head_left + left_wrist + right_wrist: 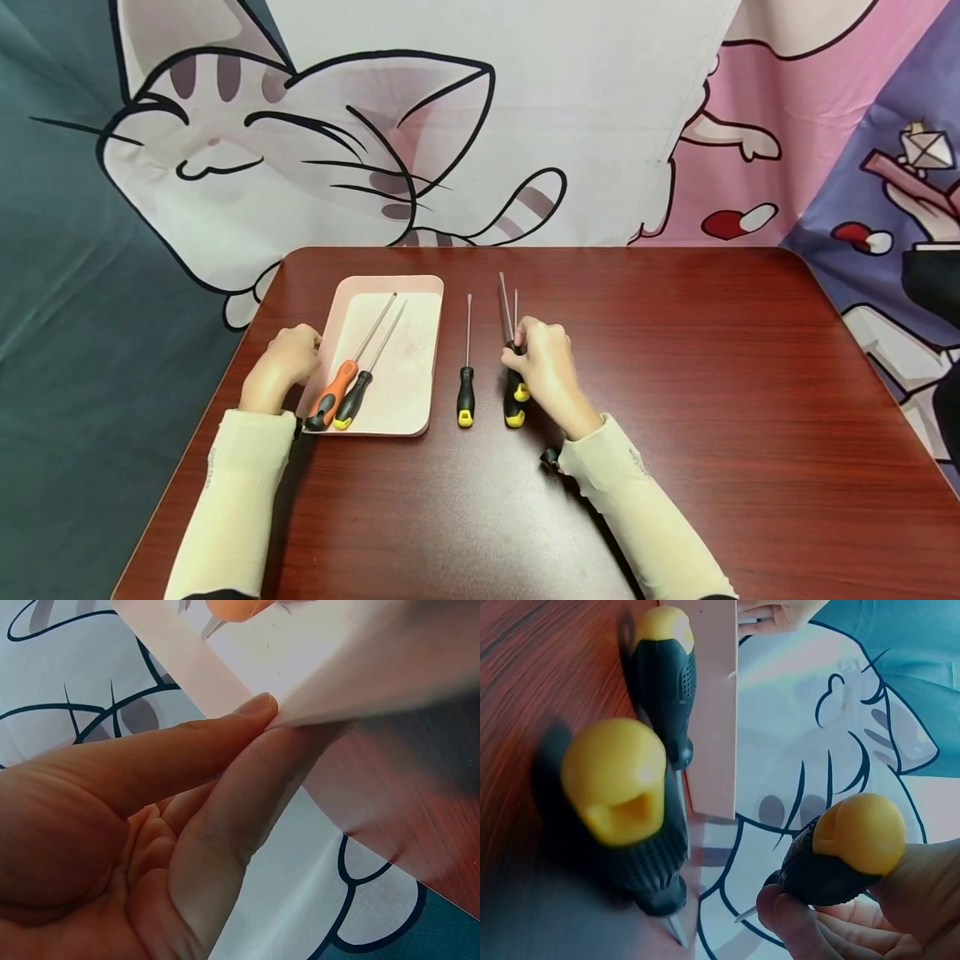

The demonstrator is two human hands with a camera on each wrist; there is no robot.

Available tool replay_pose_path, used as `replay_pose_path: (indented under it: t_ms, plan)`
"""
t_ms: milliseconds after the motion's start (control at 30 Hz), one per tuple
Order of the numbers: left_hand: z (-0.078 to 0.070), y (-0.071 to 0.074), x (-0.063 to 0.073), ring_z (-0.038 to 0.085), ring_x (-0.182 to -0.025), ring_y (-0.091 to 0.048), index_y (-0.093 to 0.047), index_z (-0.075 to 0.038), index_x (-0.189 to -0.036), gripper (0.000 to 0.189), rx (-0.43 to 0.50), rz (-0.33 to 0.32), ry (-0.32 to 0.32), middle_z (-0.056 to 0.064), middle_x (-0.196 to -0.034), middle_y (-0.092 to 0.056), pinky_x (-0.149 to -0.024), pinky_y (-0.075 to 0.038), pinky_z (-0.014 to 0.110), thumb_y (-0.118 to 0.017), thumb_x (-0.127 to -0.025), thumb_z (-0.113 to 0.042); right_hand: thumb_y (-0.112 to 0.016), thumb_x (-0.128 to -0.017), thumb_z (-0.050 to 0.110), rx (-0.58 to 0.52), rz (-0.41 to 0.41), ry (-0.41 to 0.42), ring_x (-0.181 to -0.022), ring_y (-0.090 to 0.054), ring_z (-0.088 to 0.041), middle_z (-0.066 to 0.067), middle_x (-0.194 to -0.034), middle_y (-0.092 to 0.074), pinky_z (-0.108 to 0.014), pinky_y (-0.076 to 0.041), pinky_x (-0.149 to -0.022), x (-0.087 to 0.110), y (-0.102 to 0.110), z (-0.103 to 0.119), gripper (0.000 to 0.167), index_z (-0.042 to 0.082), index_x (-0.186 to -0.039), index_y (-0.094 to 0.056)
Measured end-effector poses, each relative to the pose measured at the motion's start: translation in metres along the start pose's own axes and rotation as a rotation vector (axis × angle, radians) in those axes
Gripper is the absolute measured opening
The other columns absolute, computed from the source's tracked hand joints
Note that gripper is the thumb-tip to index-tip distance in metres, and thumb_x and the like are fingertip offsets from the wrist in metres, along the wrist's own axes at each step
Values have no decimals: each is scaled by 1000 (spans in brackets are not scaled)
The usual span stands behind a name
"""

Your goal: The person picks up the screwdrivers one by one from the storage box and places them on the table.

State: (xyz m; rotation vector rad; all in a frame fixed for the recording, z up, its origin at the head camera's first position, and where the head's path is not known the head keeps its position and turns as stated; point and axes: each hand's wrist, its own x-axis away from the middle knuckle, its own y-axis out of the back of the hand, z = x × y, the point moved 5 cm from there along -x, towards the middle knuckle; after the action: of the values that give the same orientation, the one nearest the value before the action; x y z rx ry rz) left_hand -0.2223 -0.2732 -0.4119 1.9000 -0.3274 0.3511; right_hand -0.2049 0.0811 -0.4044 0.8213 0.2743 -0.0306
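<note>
Your right hand (pixel 550 358) grips a black-and-yellow screwdriver (pixel 832 851) while your left hand (pixel 288 358) pinches the pale pink tray (pixel 408 383).
Taking twelve o'clock as straight away from you, your left thumb and finger hold the tray's rim at nine o'clock; your right hand is at the tray's three o'clock, well apart, its screwdriver pointing to twelve. Close beside that tool, a second screwdriver (pixel 513 408) lies on the table (pixel 712 358); a third screwdriver (pixel 467 387) lies between it and the tray. Inside the tray, an orange-and-black screwdriver (pixel 342 381) and a slimmer black one (pixel 357 395) point toward one o'clock, handles at seven. A cat-print cloth (pixel 262 192) hangs beyond, at eleven.
</note>
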Motion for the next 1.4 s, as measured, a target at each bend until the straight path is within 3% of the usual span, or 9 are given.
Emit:
replay_pose_path:
  t_ms: [100,300,533,1133,1400]
  plan:
    - [0,1,0,23,-59,-57,-67,10,-108,32,-8,-4,-5,14,-73,-62,-53,-47,32,-41,-90,9,-79,-73,3,-4,-11,1,-58,-52,-22,0,-61,-55,-33,-42,-54,1,2,-3,24,7,-71,-55]
    - [-2,1,0,23,-60,-57,-65,11,-114,33,-12,-5,3,14,-76,-63,-54,-47,31,-41,-91,8,-78,-72,3,-1,-15,-6,-57,-52,-23,2,-58,-51,-34,-42,-54,3,8,-8,24,8,-70,-55]
    - [-1,2,0,20,-55,-49,-66,8,-108,32,-8,-3,23,13,-70,-57,-52,-43,30,-40,-90,8,-77,-71,4,1,-18,-17,-56,-49,-21,2,-58,-50,-33,-40,-53,6,17,-14,22,7,-71,-55]
    - [0,1,-1,26,-64,-56,-65,10,-116,34,-37,-12,28,19,-85,-64,-54,-45,31,-41,-92,8,-78,-70,1,37,-36,-36,-55,-53,-20,1,-58,-55,-36,-43,-54,19,32,-35,23,6,-71,-56]
    - [0,2,-1,25,-63,-54,-64,10,-117,34,-33,-7,24,17,-81,-62,-55,-44,31,-41,-92,7,-77,-71,2,64,-32,-44,-54,-53,-20,0,-57,-55,-36,-44,-54,22,33,-45,21,5,-71,-56]
